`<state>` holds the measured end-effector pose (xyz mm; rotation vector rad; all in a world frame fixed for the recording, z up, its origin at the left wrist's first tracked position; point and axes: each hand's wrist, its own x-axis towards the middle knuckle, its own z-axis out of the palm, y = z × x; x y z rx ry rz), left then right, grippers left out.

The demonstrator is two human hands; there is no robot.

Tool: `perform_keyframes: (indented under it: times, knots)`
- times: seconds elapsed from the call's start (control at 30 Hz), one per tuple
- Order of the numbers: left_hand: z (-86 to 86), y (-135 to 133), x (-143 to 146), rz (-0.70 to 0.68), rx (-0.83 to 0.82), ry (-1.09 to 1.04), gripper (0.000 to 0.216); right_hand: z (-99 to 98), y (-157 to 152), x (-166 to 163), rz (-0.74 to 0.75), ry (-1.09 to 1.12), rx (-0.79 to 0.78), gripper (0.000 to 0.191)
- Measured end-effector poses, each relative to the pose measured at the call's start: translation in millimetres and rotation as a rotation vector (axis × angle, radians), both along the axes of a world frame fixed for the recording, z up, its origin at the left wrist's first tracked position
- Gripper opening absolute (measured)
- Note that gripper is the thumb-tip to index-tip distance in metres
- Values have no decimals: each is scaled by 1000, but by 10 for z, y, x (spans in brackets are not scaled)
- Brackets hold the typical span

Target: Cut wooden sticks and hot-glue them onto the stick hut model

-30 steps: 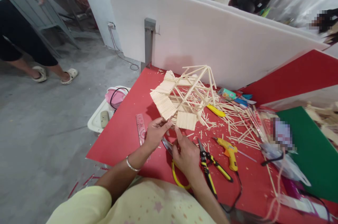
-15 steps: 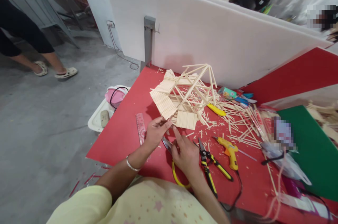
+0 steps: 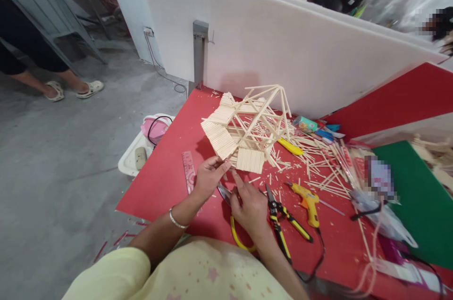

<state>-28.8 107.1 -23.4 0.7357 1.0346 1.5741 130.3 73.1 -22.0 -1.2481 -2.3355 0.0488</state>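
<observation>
A house-like model of pale wooden sticks (image 3: pixel 220 139) stands on the red table, with an open frame of beams and panels of sticks laid side by side. My left hand (image 3: pixel 209 178) pinches its near lower corner between thumb and fingers. Beside it, my right hand (image 3: pixel 250 210) stretches its index finger to the same near edge, thumb apart, other fingers curled and partly hidden. Whether that fingertip presses on a stick is too small to tell. Yellow-handled scissors (image 3: pixel 235 236) lie partly under my right hand.
Black-and-yellow cutting pliers (image 3: pixel 274 217) and a yellow glue gun (image 3: pixel 308 201) with its cord lie at the right. Loose sticks (image 3: pixel 322 168) and a yellow craft knife (image 3: pixel 290 146) lie behind. A pink ruler (image 3: pixel 188 170) is at the left. A white panel (image 3: pixel 283 45) borders the table's back.
Both hands and the stick model hold almost the same position. At the far left, the standing person's feet and arm have shifted slightly.
</observation>
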Motion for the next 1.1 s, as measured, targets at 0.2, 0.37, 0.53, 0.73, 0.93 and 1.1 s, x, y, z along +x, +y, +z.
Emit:
perform_keyframes:
  times: [0.2,0.37,0.53,0.73,0.93,1.1]
  knots:
    - [-10,1,-4,-34,-2,2,30,-19,9,-7,-104,345,-172,37]
    - [-3,-9,1,-28,-9,12,30,10,105,-29,-232,896,-675,26]
    - [-14,-8,9,-15,-17,0,27,21,198,-88,-235,1295,-1033,32]
    - [-43,1,15,0,-4,13,23,62,315,-179,-271,1426,-1122,43]
    - [-49,15,23,29,-17,37,25,93,394,-240,-284,1489,-1132,43]
    - [-99,32,25,33,-21,38,26,75,418,-269,-282,1515,-1107,40]
